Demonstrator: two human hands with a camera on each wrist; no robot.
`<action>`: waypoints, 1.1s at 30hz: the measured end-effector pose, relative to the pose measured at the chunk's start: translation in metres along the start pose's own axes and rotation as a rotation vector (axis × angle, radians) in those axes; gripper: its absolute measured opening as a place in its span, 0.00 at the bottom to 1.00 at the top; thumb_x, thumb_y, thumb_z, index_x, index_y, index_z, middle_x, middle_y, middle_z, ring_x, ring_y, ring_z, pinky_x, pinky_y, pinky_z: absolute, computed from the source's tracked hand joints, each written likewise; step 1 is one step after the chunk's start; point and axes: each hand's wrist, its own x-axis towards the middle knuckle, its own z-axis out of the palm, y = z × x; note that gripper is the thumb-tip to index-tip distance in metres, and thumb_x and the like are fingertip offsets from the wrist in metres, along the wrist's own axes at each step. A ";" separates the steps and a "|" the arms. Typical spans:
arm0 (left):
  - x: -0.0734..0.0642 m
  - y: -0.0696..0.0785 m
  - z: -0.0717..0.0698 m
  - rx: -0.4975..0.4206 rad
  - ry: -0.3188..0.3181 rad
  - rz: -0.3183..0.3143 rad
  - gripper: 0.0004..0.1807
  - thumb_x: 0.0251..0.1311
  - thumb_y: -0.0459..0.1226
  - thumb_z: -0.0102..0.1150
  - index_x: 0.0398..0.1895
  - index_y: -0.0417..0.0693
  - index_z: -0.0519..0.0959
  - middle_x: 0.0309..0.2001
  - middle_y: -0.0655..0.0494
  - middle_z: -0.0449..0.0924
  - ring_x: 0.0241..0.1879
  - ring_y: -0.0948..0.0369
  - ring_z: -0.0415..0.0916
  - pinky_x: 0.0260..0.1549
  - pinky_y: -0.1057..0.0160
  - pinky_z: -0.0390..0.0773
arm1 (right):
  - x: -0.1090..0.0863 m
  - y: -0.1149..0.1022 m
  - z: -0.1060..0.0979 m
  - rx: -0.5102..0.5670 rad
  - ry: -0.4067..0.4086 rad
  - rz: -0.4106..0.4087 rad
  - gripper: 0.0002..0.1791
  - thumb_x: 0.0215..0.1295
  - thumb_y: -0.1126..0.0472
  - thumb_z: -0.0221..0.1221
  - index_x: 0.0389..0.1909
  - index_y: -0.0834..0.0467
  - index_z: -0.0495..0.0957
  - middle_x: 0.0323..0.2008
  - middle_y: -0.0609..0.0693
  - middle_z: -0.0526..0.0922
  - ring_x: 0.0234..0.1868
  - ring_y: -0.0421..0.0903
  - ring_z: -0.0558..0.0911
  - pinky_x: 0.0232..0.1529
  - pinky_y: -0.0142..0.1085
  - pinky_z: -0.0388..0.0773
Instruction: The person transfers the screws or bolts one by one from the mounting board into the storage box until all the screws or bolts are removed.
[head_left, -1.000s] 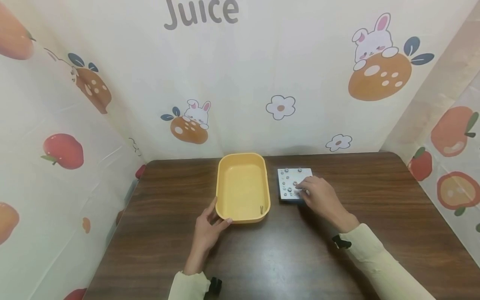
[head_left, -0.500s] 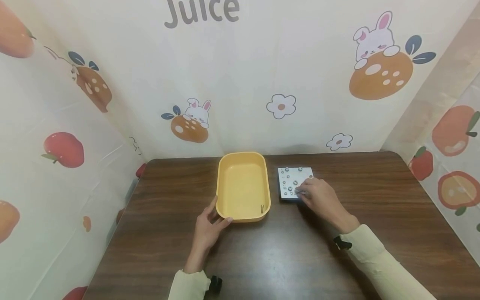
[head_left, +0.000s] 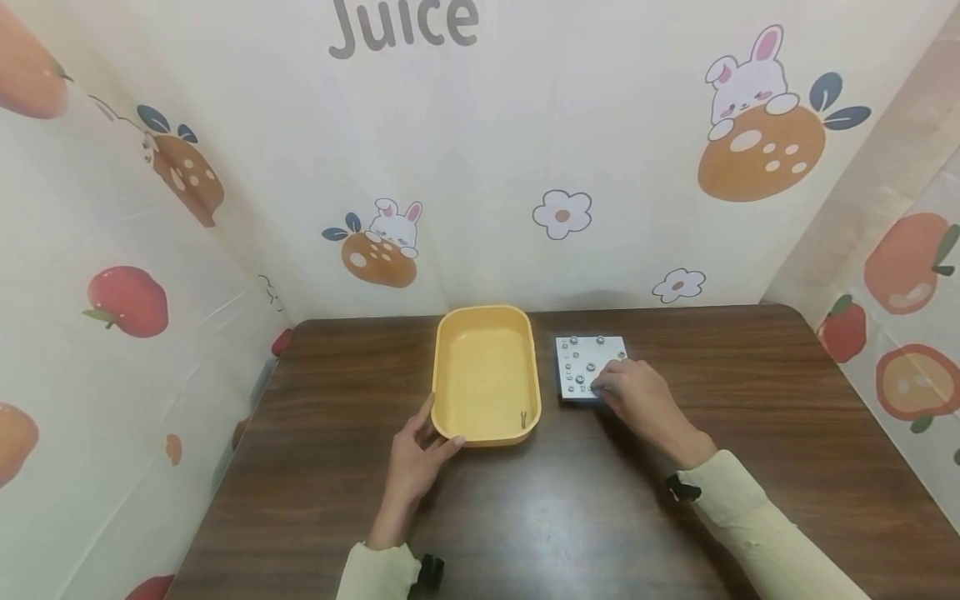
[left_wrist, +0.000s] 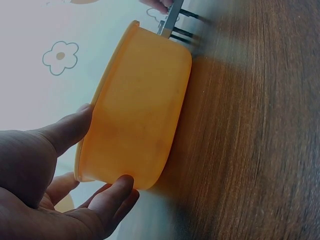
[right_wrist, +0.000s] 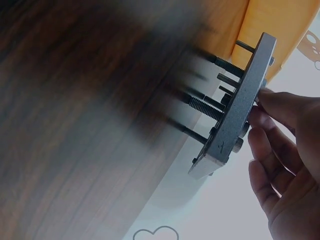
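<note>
My left hand (head_left: pixel 416 458) holds the near left corner of a yellow plastic tray (head_left: pixel 486 310), thumb at the rim and fingers around the side wall (left_wrist: pixel 140 100). A small dark metal screw (head_left: pixel 523 419) lies inside the tray near its right front corner. To the right stands a metal plate (head_left: pixel 581 354) fitted with screws of several sizes. Their threaded shanks (right_wrist: pixel 205 107) stick out below the plate. My right hand (head_left: pixel 637 396) pinches a small screw head at the plate's front edge with thumb and index finger; the fingertips mostly hide it.
Tray and plate stand side by side near the back of a dark wooden table (head_left: pixel 525 517). A patterned cloth (head_left: pixel 487 167) hangs behind the table and along both sides. Bare wood lies between the two arms.
My right fingertips have shifted slightly toward the plate's front edge and drawn closer together. The left hand and the tray stay in place.
</note>
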 end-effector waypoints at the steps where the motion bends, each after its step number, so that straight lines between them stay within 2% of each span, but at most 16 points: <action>1: 0.000 0.000 0.000 0.000 -0.001 0.000 0.50 0.58 0.31 0.78 0.82 0.44 0.62 0.76 0.30 0.63 0.72 0.38 0.71 0.62 0.51 0.81 | 0.000 0.000 0.000 0.002 0.002 -0.001 0.08 0.56 0.72 0.75 0.34 0.58 0.91 0.34 0.51 0.90 0.37 0.50 0.85 0.42 0.49 0.84; 10: -0.002 0.000 0.000 -0.004 -0.005 -0.003 0.49 0.58 0.31 0.78 0.82 0.45 0.62 0.78 0.30 0.60 0.72 0.38 0.69 0.63 0.51 0.80 | 0.001 -0.002 0.002 0.005 0.020 -0.017 0.08 0.56 0.72 0.75 0.33 0.58 0.88 0.31 0.50 0.87 0.35 0.50 0.84 0.41 0.48 0.84; 23: -0.003 0.000 0.000 0.016 -0.003 -0.006 0.50 0.58 0.32 0.78 0.82 0.45 0.62 0.76 0.29 0.62 0.72 0.37 0.70 0.63 0.50 0.81 | 0.002 -0.003 0.004 -0.019 0.020 -0.032 0.08 0.55 0.72 0.75 0.35 0.60 0.89 0.33 0.52 0.88 0.36 0.50 0.84 0.41 0.47 0.86; 33: -0.001 0.002 0.000 0.020 0.005 0.011 0.50 0.58 0.32 0.78 0.82 0.44 0.63 0.78 0.30 0.61 0.73 0.37 0.69 0.62 0.49 0.81 | 0.002 -0.001 0.002 -0.046 0.015 -0.040 0.07 0.55 0.72 0.74 0.33 0.60 0.88 0.30 0.51 0.86 0.33 0.50 0.83 0.37 0.45 0.84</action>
